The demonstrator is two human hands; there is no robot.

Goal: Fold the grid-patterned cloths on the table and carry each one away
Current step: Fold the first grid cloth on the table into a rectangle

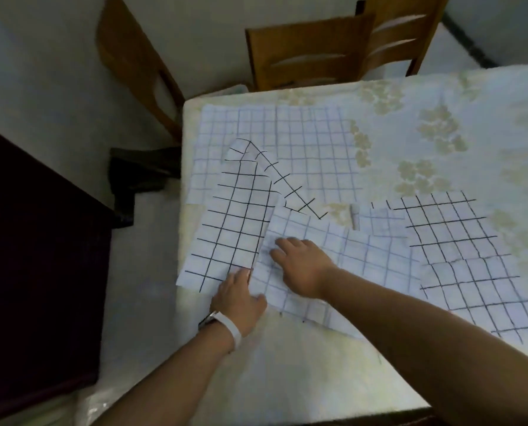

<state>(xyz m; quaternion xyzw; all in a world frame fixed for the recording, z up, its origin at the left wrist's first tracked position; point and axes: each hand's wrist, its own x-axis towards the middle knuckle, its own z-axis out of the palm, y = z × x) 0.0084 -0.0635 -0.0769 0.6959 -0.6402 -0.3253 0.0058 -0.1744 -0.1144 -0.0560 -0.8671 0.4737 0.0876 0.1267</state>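
Right hand (299,265) presses flat-fingered on the blue-grid cloth (364,250) — left hand (238,299) (fingers (242,276) straight) touches its edge.

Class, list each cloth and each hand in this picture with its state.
Left black-grid cloth, top end curled over.
Far blue-grid cloth, spread flat.
Near blue-grid cloth, creased, unfolded.
Right black-grid cloth, rumpled, unfolded.
Left hand, at near blue-grid cloth's edge, grip unclear.
Right hand, flat, pressing near blue-grid cloth.

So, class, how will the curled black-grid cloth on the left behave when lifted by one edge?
Probably floppy: the black-grid cloth already curls over at its far end. Likely light and thin, given that soft fold.
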